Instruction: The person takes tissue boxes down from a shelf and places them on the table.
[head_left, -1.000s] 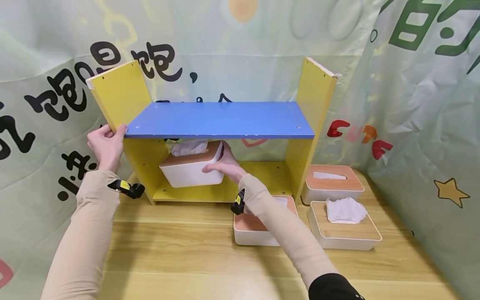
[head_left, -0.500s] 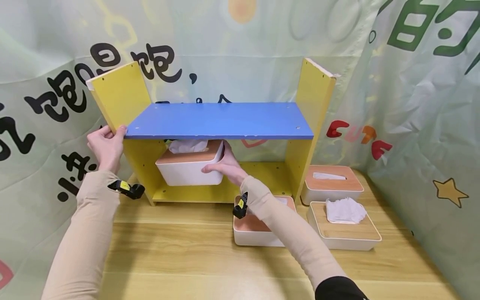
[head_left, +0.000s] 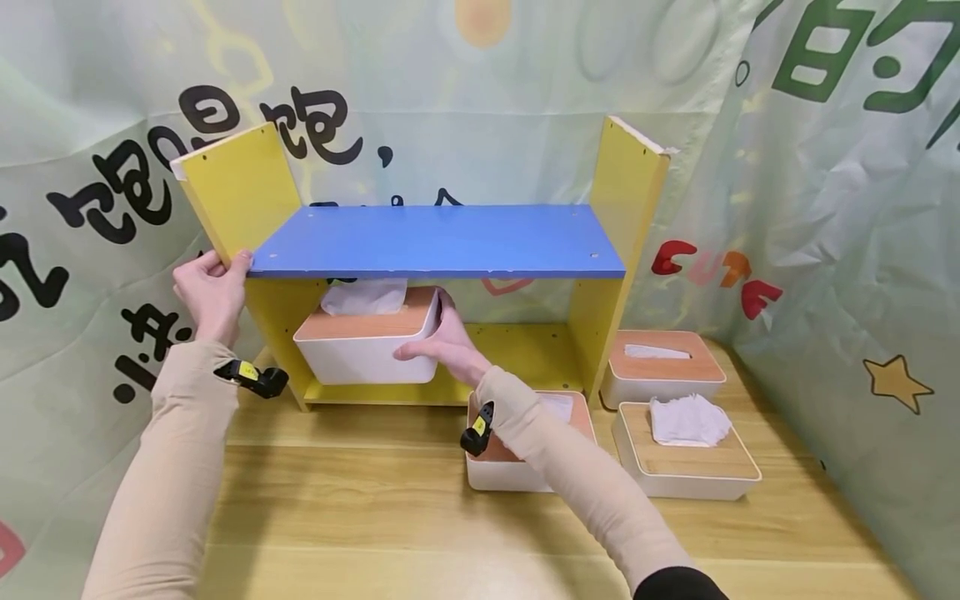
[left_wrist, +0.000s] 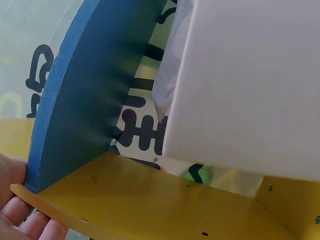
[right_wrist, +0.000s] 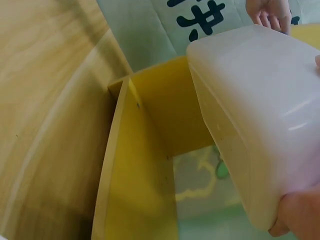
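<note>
My right hand point(head_left: 450, 340) grips the right end of a white tissue box point(head_left: 363, 361) with a wood-look lid and a tissue sticking out. The box is in the left part of the lower compartment of a yellow and blue shelf point(head_left: 435, 242), below the blue board. In the right wrist view, the white box point(right_wrist: 260, 85) shows a gap between its underside and the yellow bottom panel. My left hand point(head_left: 213, 296) holds the front edge of the left yellow side panel, thumb by the corner of the blue board point(left_wrist: 65, 110); its fingers point(left_wrist: 37, 225) wrap the panel edge.
A tissue box point(head_left: 510, 475) stands in front of the shelf, partly behind my right forearm. Two more, a rear tissue box point(head_left: 663, 387) and a front tissue box point(head_left: 693, 487), stand right of the shelf on the wooden surface point(head_left: 360, 517). A printed curtain point(head_left: 480, 150) hangs behind.
The tissue box in my right hand has moved left, then lower and a little toward me, inside the lower compartment. My left hand has stayed on the side panel.
</note>
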